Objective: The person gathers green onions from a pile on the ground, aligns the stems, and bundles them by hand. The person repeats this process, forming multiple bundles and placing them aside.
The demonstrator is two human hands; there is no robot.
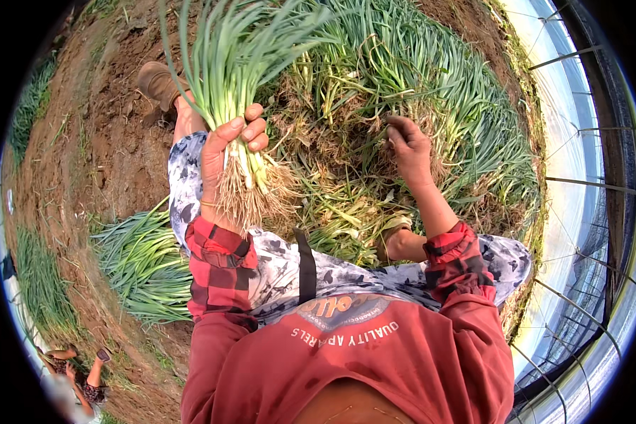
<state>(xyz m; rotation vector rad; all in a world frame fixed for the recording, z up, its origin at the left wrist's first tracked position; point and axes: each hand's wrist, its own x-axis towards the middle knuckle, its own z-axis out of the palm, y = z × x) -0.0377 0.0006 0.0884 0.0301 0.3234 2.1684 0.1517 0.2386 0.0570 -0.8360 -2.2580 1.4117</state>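
My left hand is closed round the white stems of a bunch of green onions, its leaves fanning away from me and its pale roots hanging over my wrist. To the right, my right hand is over the heap of uprooted green onions, near soil-covered roots, fingers bent; a thin green strand lies by the fingertips, and whether they pinch it cannot be told. Stripped leaves and yellowed trimmings lie on the ground between my legs.
A laid pile of green onions rests beside my left thigh on brown soil. My shoes flank the trimmings. Plastic sheeting on a metal frame curves along the right. Another person is at the lower left, near growing green rows.
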